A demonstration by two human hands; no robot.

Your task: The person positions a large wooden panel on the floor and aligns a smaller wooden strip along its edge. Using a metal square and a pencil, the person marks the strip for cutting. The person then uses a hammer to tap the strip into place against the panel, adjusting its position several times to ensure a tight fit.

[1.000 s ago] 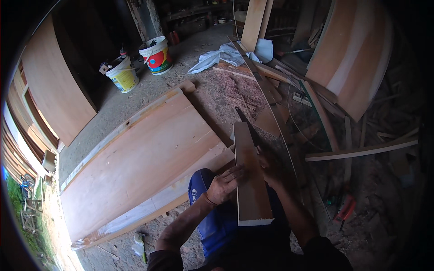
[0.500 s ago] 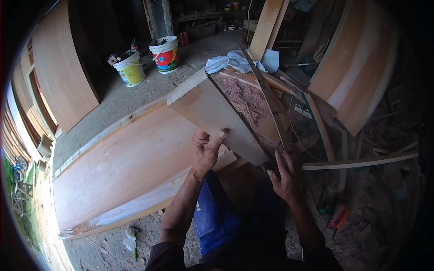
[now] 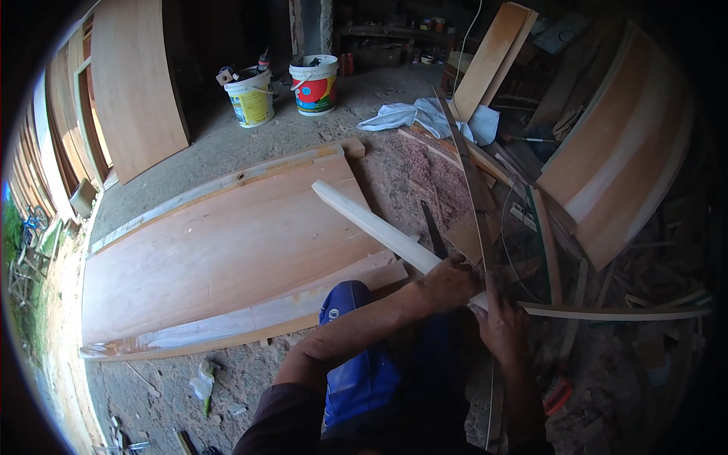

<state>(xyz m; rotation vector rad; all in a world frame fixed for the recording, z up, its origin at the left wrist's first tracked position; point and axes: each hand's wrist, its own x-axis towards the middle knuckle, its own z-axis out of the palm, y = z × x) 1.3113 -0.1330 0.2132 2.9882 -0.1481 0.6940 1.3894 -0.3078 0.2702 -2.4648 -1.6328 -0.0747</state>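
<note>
A pale wooden board (image 3: 375, 230), seen along its narrow edge, slants from over the plywood panel down to my hands. My left hand (image 3: 449, 284) is closed round its lower part, slightly blurred, with the forearm crossing over my blue-clad knee. Beside it my right hand (image 3: 503, 327) is closed at the board's near end; its grip is partly in shadow. A long thin dark wooden strip (image 3: 472, 182) runs past both hands. From the right, a narrow lath (image 3: 614, 312) reaches close to my right hand.
A large framed plywood panel (image 3: 220, 250) lies on the left. Two buckets, one yellow-white (image 3: 250, 102) and one red-white (image 3: 314, 87), stand behind it. Sawdust (image 3: 425, 171), a pale cloth (image 3: 409, 115) and offcuts lie ahead. Tall curved sheets (image 3: 622, 144) lean at right. A red-handled tool (image 3: 557, 396) lies low right.
The board has turned from its broad face to its edge. My left hand has moved right along it, next to my right hand, which has closed at its end. The view has shifted.
</note>
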